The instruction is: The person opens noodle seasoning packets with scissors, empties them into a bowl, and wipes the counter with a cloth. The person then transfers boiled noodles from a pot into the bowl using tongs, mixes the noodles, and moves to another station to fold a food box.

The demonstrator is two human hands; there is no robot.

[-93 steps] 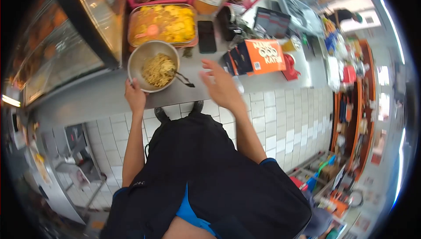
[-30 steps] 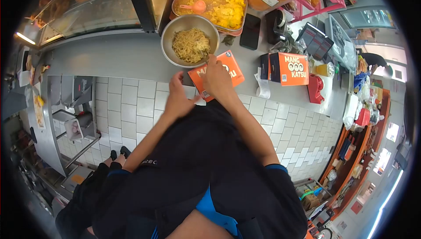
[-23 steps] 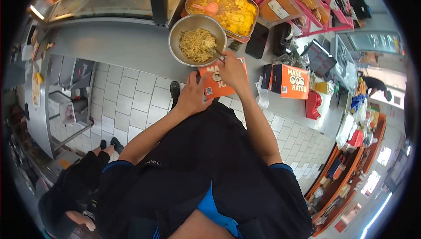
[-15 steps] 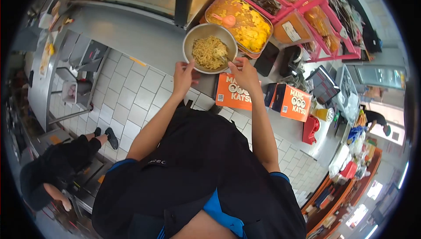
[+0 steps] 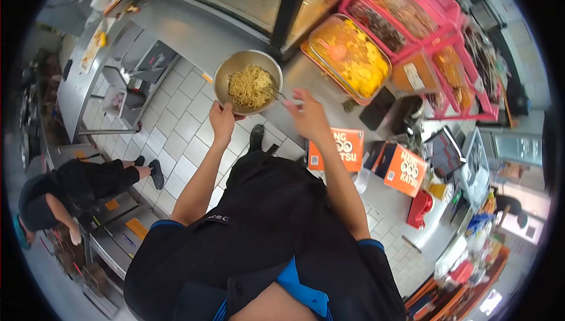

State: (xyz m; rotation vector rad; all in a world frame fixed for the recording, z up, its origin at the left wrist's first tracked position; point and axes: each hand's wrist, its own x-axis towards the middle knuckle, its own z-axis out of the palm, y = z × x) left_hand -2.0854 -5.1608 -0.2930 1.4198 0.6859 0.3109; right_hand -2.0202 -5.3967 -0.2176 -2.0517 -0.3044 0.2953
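Observation:
A round metal bowl (image 5: 220, 79) of noodles (image 5: 250, 87) is tilted a little at the front edge of the steel counter. My left hand (image 5: 222, 122) grips its near left rim, thumb on top and fingers underneath. A thin metal utensil (image 5: 278, 93), its head hidden in the noodles, leans over the right rim. Just right of its handle end is my right hand (image 5: 308, 116), slightly blurred, with fingers apart and off the bowl. Whether a fingertip touches the handle is unclear.
Behind on the right stand a tray of yellow food (image 5: 359, 65) with a pink scoop (image 5: 337, 52) and a pink rack (image 5: 465, 85). Orange boxes (image 5: 345, 150) line the counter's front edge. At left, another person (image 5: 94, 182) stands by a lower counter over the tiled floor (image 5: 170, 126).
The bowl has moved left with my left hand now gripping its rim. My right hand has come away from the rim and is lower, beside the utensil handle.

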